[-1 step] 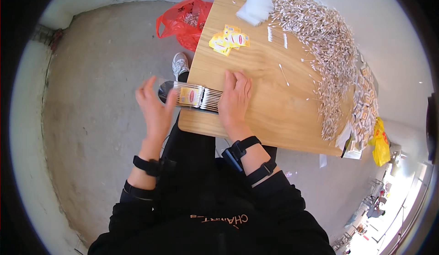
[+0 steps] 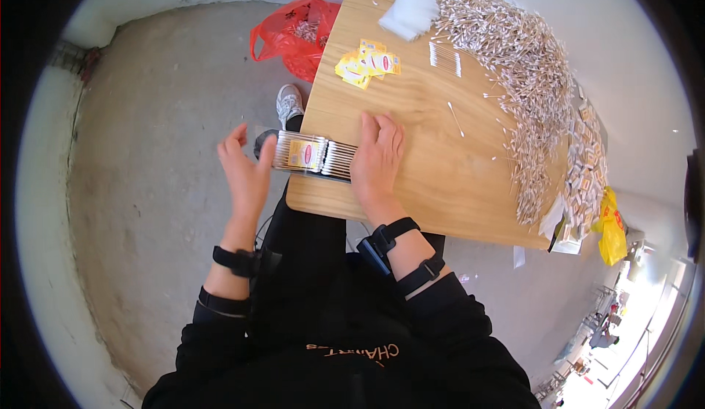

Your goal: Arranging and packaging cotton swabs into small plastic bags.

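Note:
Two rows of cotton swabs lie end to end at the table's left edge, in a narrow dark holder (image 2: 334,178). On the left row (image 2: 284,152) rests a yellow-and-white card (image 2: 304,153); the right row (image 2: 338,159) is bare. My right hand (image 2: 378,163) lies on the table against the outer end of the right row, fingers extended. Beyond the table edge, my left hand (image 2: 246,181) is open, thumb apart from the fingers. Its thumb is close to the left row's end, beside what looks like clear film; whether they touch I cannot tell.
Loose yellow cards (image 2: 367,64) lie at the far left of the table (image 2: 418,174). A large heap of swabs (image 2: 514,64) curves along the right side, near small packs (image 2: 585,163). Clear bags (image 2: 411,9) lie at the back. A red bag (image 2: 297,45) with swabs stands left.
My left thumb has moved slightly up and left, showing more of the left row's end. My right hand and the swabs stay in place.

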Demonstrator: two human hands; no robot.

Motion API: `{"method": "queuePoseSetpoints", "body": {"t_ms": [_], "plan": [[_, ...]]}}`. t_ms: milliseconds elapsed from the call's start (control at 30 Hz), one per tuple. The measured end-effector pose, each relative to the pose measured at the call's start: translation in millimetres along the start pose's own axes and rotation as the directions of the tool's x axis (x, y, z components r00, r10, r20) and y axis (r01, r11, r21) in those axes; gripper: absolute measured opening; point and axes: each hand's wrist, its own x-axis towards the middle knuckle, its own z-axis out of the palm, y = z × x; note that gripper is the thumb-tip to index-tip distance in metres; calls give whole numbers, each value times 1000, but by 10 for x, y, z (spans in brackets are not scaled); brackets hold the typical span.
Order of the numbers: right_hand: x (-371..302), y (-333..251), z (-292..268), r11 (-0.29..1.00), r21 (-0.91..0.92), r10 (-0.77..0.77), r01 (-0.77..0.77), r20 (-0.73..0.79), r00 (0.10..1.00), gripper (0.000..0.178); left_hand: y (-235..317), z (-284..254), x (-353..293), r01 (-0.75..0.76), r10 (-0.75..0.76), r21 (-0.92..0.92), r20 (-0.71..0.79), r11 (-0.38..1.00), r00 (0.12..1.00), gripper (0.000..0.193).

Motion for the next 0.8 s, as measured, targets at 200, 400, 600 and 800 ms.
{"method": "queuePoseSetpoints", "body": {"t_ms": [200,400,600,800], "plan": [[-8,11,6,1000,-4,-5,5,34,999,36,-335,252,182,603,-452,-561,400,567,797,30],[-4,-9,5,1000,4,-9,9,44,999,36,-376,422,129,641,-487,-713,469,284,737,27],[23,-127,46,999,45,-30,28,48,998,37,-399,427,120,607,-461,-755,460,247,759,23],[77,-280,125,997,63,-53,51,34,998,38,-303,384,140,567,-481,-747,378,347,791,21]]}}
